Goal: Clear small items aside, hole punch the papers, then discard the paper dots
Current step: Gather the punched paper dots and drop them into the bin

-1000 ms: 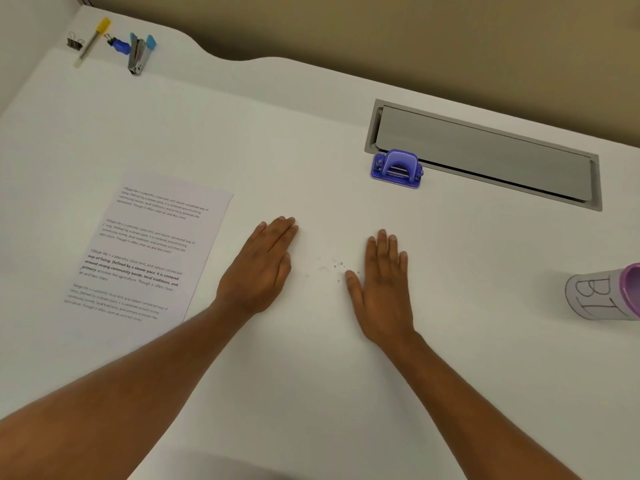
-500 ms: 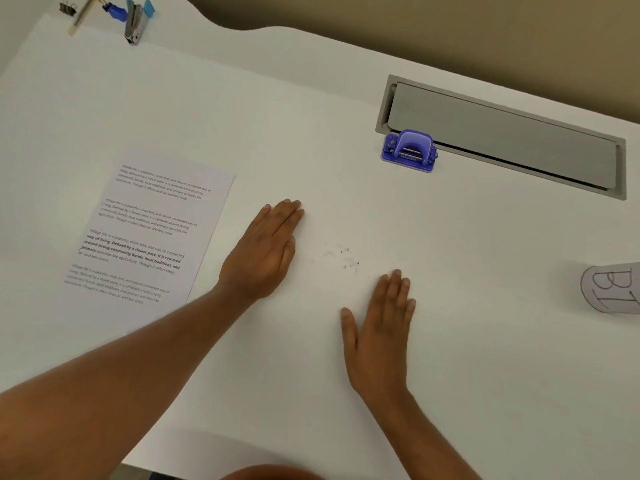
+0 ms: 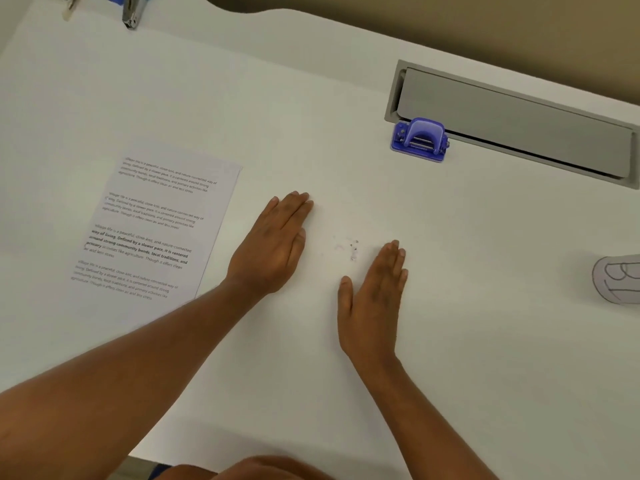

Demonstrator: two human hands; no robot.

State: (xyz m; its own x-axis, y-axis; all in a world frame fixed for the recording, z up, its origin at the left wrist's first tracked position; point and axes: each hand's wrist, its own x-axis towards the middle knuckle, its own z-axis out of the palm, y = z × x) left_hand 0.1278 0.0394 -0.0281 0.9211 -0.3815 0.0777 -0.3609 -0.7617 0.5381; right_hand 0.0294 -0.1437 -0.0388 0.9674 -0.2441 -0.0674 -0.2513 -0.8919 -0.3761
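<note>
A small scatter of paper dots [image 3: 352,249] lies on the white desk between my two hands. My left hand [image 3: 273,244] rests flat, palm down, just left of the dots, holding nothing. My right hand [image 3: 374,299] also lies flat, fingers together, its fingertips just right of and below the dots. The printed papers [image 3: 152,226] lie to the left of my left hand. A purple hole punch [image 3: 419,139] stands farther back, against the corner of a grey desk hatch.
The grey cable hatch [image 3: 512,126] is set into the desk at the back right. A white labelled container [image 3: 618,278] lies at the right edge. A stapler [image 3: 131,10] and other small items sit at the far left corner.
My right hand slid back toward me and then forward a little, ending just right of the dots. The left hand stayed flat in place. The view shifted.
</note>
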